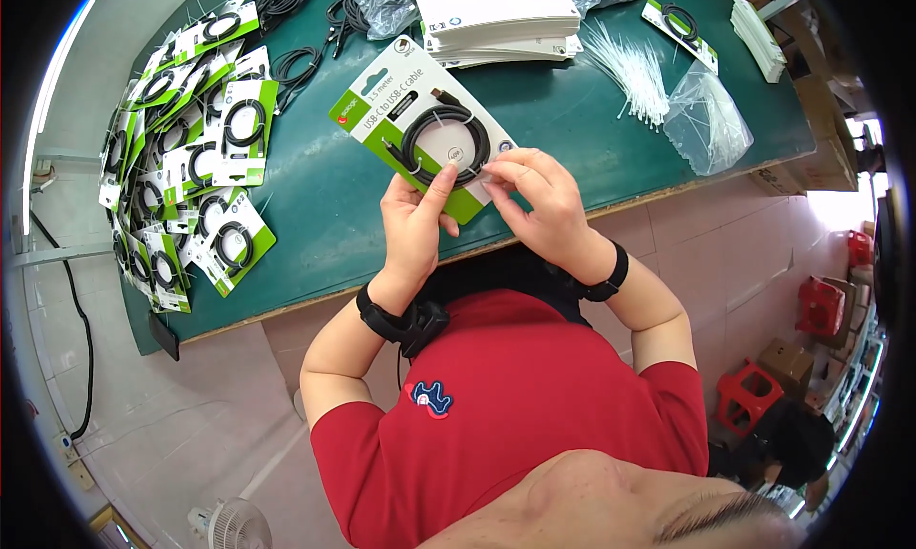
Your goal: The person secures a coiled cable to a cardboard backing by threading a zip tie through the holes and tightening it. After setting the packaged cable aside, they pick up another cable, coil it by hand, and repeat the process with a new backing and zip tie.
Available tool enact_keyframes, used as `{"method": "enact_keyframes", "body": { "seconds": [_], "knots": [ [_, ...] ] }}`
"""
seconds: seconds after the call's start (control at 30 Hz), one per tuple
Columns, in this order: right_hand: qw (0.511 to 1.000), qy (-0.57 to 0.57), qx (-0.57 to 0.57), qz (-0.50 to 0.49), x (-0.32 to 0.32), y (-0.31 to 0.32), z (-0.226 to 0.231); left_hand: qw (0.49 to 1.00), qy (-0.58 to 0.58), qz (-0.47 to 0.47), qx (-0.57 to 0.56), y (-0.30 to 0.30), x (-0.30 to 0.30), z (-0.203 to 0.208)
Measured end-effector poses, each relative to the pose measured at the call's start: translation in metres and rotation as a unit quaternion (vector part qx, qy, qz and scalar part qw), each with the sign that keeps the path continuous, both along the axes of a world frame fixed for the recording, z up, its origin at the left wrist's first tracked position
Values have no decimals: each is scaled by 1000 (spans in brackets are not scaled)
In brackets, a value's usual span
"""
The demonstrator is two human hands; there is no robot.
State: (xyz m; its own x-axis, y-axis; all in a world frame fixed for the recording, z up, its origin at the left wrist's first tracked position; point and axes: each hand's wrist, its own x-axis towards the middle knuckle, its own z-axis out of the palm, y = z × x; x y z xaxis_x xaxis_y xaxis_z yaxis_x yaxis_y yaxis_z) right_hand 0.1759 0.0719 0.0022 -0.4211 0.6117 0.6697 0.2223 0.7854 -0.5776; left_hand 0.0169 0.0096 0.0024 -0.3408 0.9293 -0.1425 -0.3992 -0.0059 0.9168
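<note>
A white and green cardboard hanging card is held tilted above the front of the table, a coiled black cable lying on its face. My left hand grips the card's lower left edge, thumb pressed on the front beside the coil. At the card's right edge, my right hand has thumb and index finger pinched together close to the coil. Whatever sits between those fingertips is too small to make out. Thin white cable ties lie in a loose bunch to the right.
Carded cables pile up on the green table's left side. Loose black cables and a stack of cards lie farther back. Rightward are a clear plastic bag, one carded cable and more cards.
</note>
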Motion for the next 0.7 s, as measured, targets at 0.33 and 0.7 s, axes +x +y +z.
{"method": "enact_keyframes", "body": {
  "seconds": [0.33, 0.7],
  "knots": [
    [995, 20, 96, -21, -12, -6, -4, 999, 19, 8, 36, 1, -2, -1],
    [980, 22, -199, -19, -8, -10, 16, 999, -37, 9, 5, 3, 3, -2]
  ]
}}
